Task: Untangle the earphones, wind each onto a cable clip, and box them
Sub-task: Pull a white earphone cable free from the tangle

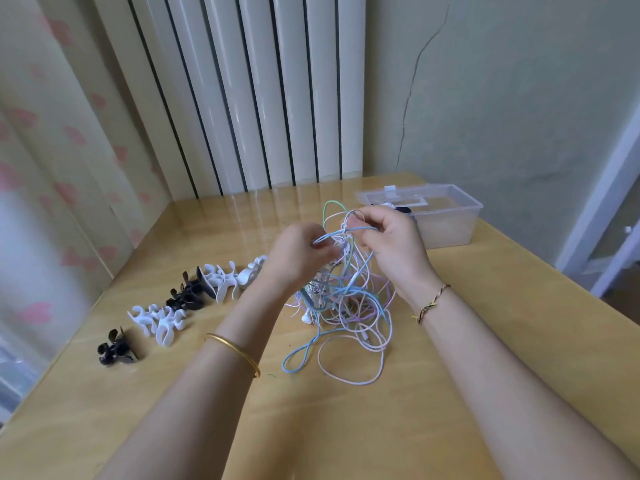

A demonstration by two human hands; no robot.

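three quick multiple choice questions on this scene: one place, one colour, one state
1. The clear box sits: A) on a shelf B) on the floor C) at the table's far right
2. The cable clips are: A) black and white B) red and yellow C) all green
3. The earphones are: A) wound on clips B) tangled, in both hands C) boxed
1 C, it stands beyond the right hand; 2 A, the row shows only those; 3 B, the left hand pinches the knot too.
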